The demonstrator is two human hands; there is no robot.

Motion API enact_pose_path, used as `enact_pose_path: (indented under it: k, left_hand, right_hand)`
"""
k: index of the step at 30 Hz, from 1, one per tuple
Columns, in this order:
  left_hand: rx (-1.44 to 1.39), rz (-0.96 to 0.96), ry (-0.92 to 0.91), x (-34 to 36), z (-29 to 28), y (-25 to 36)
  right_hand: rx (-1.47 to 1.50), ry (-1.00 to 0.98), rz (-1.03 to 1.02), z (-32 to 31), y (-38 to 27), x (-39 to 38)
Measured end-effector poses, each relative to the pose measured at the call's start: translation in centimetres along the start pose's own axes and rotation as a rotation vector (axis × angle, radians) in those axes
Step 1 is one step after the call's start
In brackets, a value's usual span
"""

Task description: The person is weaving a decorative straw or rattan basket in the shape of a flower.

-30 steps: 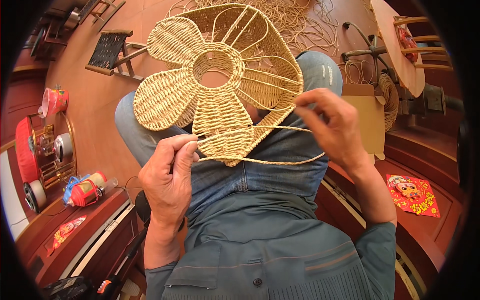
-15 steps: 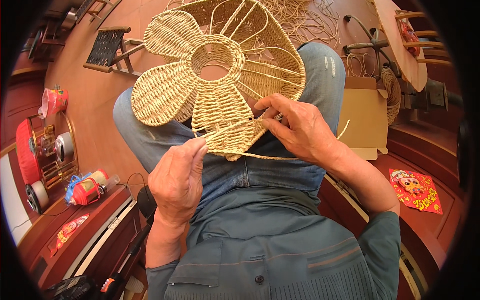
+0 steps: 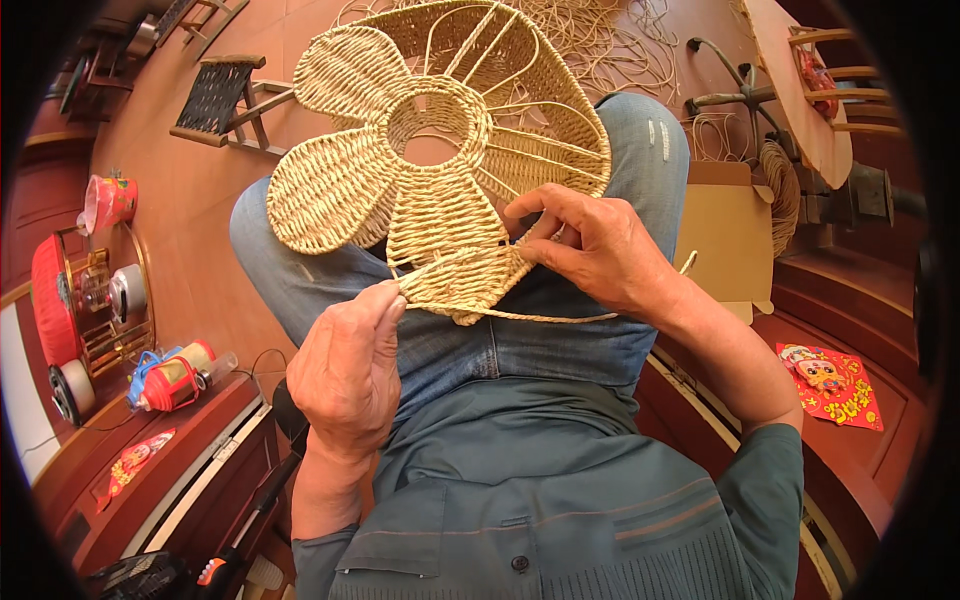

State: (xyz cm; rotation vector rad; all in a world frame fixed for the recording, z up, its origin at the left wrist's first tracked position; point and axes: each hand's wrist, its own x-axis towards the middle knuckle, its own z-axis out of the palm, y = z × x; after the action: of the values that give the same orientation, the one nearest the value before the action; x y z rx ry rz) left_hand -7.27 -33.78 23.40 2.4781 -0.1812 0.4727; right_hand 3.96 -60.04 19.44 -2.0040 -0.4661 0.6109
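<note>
A woven straw basket (image 3: pixel 440 225) with flower-shaped petals around a round hole rests on my lap. Three petals are filled with weave; on the right, bare frame loops (image 3: pixel 540 150) show. My left hand (image 3: pixel 345 365) pinches a straw cord (image 3: pixel 425 272) at the lower left of the bottom petal, with the cord drawn across that petal. At the petal's right edge my right hand (image 3: pixel 605 250) is closed, thumb and forefinger against the weave; its fingertips partly hide what they grip. A loose length of cord (image 3: pixel 540 317) runs below, passing under my right wrist.
Loose straw cord (image 3: pixel 625 45) lies heaped on the floor beyond the basket. A cardboard box (image 3: pixel 725 240) stands right of my knee, beside a coil of cord (image 3: pixel 780 195). At the left are a low stool (image 3: pixel 215 100) and a red-and-blue bottle (image 3: pixel 170 380).
My left hand has moved slightly left and down with the cord. The basket has shifted a little to the right. My right hand stays nearly in place at the petal's edge.
</note>
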Motion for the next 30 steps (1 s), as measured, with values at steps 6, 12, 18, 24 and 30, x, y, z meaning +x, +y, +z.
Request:
enact_pose_path:
  k: [6, 12, 18, 24, 30]
  left_hand:
    - [0.004, 0.013, -0.014, 0.3, 0.4, 0.0]
    - [0.019, 0.024, 0.02, 0.2, 0.4, -0.3]
    - [0.053, 0.122, 0.009, -0.1, 1.1, -0.5]
    - [0.073, 0.085, -0.063, -0.3, 1.2, -0.6]
    - [-0.29, -0.32, -0.182, 0.5, 3.4, -0.1]
  right_hand:
    - [0.029, -0.031, -0.039, -0.3, -0.2, -0.4]
    - [-0.028, -0.038, -0.08, -0.5, -0.4, -0.3]
    - [0.013, -0.076, -0.045, -0.9, -0.4, -0.1]
    - [0.03, -0.045, -0.053, -0.6, -0.2, 0.1]
    - [-0.054, -0.056, 0.043, -1.2, -0.5, 0.8]
